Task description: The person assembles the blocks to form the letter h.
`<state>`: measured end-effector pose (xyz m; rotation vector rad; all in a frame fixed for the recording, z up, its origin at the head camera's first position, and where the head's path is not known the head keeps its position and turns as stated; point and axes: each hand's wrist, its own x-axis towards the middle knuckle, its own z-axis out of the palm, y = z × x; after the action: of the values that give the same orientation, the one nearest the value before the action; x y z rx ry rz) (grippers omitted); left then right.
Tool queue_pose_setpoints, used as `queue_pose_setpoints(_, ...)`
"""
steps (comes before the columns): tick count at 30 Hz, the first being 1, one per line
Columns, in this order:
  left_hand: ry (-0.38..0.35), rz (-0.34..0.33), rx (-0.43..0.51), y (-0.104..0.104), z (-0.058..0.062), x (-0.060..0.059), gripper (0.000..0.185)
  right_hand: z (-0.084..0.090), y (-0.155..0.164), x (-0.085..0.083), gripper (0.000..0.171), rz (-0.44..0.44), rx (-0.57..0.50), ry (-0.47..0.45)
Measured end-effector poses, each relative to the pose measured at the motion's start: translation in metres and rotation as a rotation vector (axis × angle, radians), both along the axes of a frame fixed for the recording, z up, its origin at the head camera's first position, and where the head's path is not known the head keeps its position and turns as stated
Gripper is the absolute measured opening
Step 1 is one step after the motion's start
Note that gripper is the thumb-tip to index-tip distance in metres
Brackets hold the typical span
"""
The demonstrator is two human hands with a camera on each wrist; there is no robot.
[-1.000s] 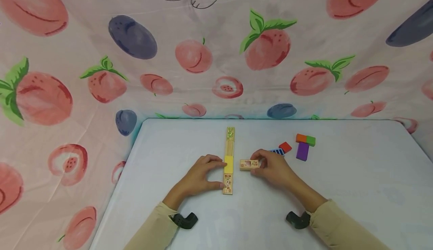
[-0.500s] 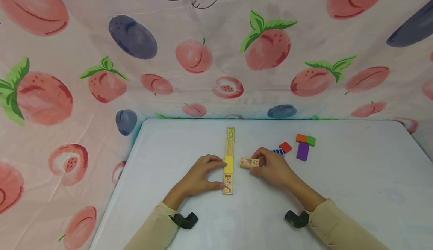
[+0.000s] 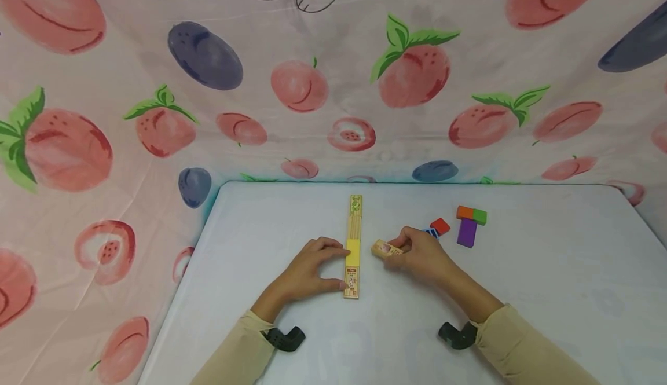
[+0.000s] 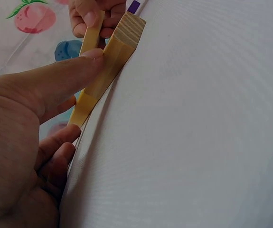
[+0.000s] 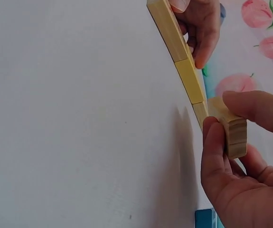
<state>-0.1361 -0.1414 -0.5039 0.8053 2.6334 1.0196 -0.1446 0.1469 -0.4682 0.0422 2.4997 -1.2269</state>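
From where I stand, the fingers of the right hand (image 3: 423, 252) pinch a printed wooden block (image 3: 384, 249) between thumb and fingertips, just right of the frame's centre. The block slants, its left end higher in the frame; I can't tell whether it clears the table (image 3: 547, 275). The fingers of the left hand (image 3: 311, 269) are spread and gripping nothing, thumb and forefinger tips touching the left side of a row of blocks that runs up the middle. That row goes from a brown-printed block (image 3: 351, 284) at the near end, through a plain yellow block (image 3: 352, 253), to a pale strip with a green print (image 3: 355, 217). A narrow gap parts the held block from it.

Past the right hand, which partly hides it, lies a blue-and-white striped block (image 3: 431, 233), just beside a tilted red block (image 3: 440, 226). Farther right, orange (image 3: 465, 212) and green (image 3: 480, 217) blocks sit side by side above a purple block (image 3: 466, 234). Dark wrist devices (image 3: 285, 340) poke from beige sleeves (image 3: 229, 351) at the bottom; fruit-patterned cloth (image 3: 312, 37) hangs across the top.
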Motion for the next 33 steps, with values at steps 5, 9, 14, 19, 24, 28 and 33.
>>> queue_pose_setpoints(5,0.000,0.000,-0.006,0.000,0.000,-0.001,0.064,-0.001,0.002,-0.001,0.039,-0.006,-0.097,-0.048)
queue_pose_setpoints(9,-0.001,0.002,-0.006,-0.001,-0.001,-0.001,0.064,-0.001,0.003,-0.001,0.041,-0.023,-0.154,-0.073)
queue_pose_setpoints(14,-0.002,0.008,-0.007,-0.001,-0.001,-0.001,0.064,-0.002,0.005,0.000,0.044,-0.021,-0.192,-0.069)
queue_pose_setpoints(19,-0.005,0.012,-0.001,-0.001,-0.001,0.000,0.064,-0.003,0.009,0.000,0.042,-0.018,-0.212,-0.059)
queue_pose_setpoints(24,-0.006,0.015,0.000,-0.001,-0.002,0.000,0.064,-0.003,0.011,-0.001,0.038,-0.042,-0.288,-0.092)
queue_pose_setpoints(28,-0.009,0.019,-0.006,0.000,-0.003,0.000,0.064,-0.003,0.013,-0.001,0.042,-0.049,-0.416,-0.143)
queue_pose_setpoints(33,-0.014,0.019,-0.003,0.000,-0.002,0.000,0.064,-0.001,0.017,-0.001,0.065,-0.009,-0.451,-0.173)
